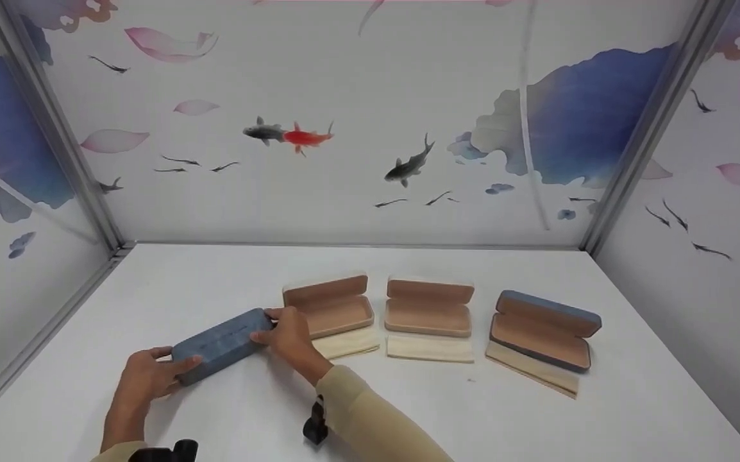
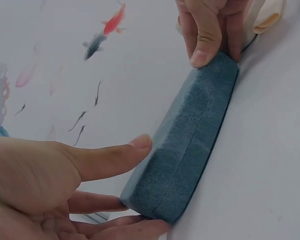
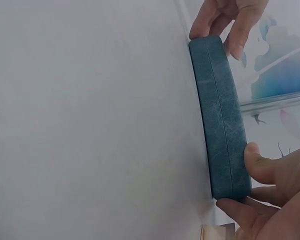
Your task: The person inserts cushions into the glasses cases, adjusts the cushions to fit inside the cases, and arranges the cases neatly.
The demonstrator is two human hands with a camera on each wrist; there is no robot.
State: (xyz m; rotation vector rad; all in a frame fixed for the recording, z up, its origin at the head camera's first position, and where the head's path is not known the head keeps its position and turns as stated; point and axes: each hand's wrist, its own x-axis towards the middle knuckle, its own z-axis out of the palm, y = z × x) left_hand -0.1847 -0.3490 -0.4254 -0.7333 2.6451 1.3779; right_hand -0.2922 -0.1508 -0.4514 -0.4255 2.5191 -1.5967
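while 3 other cases sit wide open further right, the closed blue case (image 1: 221, 348) is over on the left part of the white table (image 1: 504, 423), slanted so its right end points away from the person. it's got 2 hands on it, 1 per end. the left hand (image 1: 145, 375) has the near left end, thumb laid over the top and fingers against the end and low edge, so a partly closed, kinda loose grip. the right hand (image 1: 290, 337) pinches the far right end, thumb at the upper edge and fingers round the end. can't really tell if the underside touches the table or floats just above it, but the lid is down, and the thin seam along its side shows up nicely in the wrist views. as for the rest, the left open case (image 1: 344, 314) and middle open case (image 1: 429, 319) look pale outside, the open blue case (image 1: 540, 339) is blue outside, and all 3 have a brownish lining. each gets a folded cream cloth just in front: left cloth (image 1: 351, 344), partly hidden by the right hand, then middle cloth (image 1: 429, 350), then right cloth (image 1: 531, 370), angled like its case. behind it all is a white back panel (image 1: 344, 70) with a red fish (image 1: 306, 137) and pink petals (image 1: 117, 141) printed on it.
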